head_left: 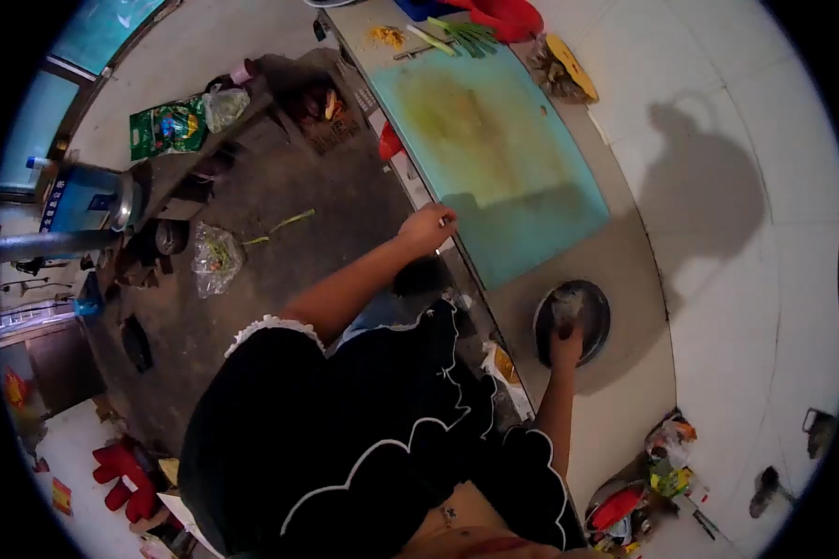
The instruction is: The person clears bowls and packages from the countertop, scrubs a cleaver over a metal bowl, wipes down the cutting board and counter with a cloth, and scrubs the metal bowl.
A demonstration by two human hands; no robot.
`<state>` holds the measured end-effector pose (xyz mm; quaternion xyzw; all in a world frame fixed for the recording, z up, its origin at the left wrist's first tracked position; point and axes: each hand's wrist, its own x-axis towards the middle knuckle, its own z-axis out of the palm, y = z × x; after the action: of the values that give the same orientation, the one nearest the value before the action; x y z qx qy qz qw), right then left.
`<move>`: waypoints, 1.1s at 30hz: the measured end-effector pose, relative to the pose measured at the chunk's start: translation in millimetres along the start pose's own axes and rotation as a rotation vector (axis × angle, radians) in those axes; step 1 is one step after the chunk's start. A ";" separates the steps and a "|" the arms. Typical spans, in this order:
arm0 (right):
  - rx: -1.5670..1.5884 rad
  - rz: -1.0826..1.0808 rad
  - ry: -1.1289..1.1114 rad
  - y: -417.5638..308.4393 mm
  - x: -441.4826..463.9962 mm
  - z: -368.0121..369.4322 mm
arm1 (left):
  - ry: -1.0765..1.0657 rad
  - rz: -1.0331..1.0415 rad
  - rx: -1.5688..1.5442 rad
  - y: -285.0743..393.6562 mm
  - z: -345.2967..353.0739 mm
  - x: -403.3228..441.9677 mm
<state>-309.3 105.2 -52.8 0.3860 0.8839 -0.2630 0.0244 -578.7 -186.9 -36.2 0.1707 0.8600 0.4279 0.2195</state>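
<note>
My left hand [429, 229] is closed, its fingers curled, at the near-left edge of a large blue-green cutting board [569, 210]. Whether something small is between those fingers I cannot make out. My right hand [566, 347] reaches into a dark round metal bowl [603, 321] on the counter. Its fingers are around a pale greyish, crumpled thing [567, 303] whose kind is not clear. Brownish-yellow stains mark the board's surface.
Green onions [474, 37], chopped yellow bits [385, 36] and a red basin [508, 17] sit at the counter's far end. A bag with a yellow top [569, 70] leans by the tiled wall. Plastic bags [217, 261] lie on the floor to my left.
</note>
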 end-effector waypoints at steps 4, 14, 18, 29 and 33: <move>0.065 0.050 0.093 -4.2 -6.9 -2.5 | 0.136 0.020 0.029 -18.8 -17.2 34.2; -0.016 0.129 0.267 -21.4 -19.3 -34.7 | 0.350 0.112 0.072 -27.6 -78.9 123.3; -0.017 0.190 0.398 -36.3 -31.4 -45.7 | 0.348 0.095 0.101 -46.8 -93.4 142.9; 0.485 0.142 0.510 -164.4 17.4 -63.8 | 0.250 0.123 0.054 -48.4 -92.4 167.0; 0.436 -0.076 0.340 -187.5 79.0 23.0 | 0.251 0.167 0.044 -40.9 -80.6 161.1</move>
<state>-498.7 41.4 -8.4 0.3873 0.8118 -0.3791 -0.2176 -761.4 -186.1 -63.3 0.1915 0.8728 0.4435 0.0699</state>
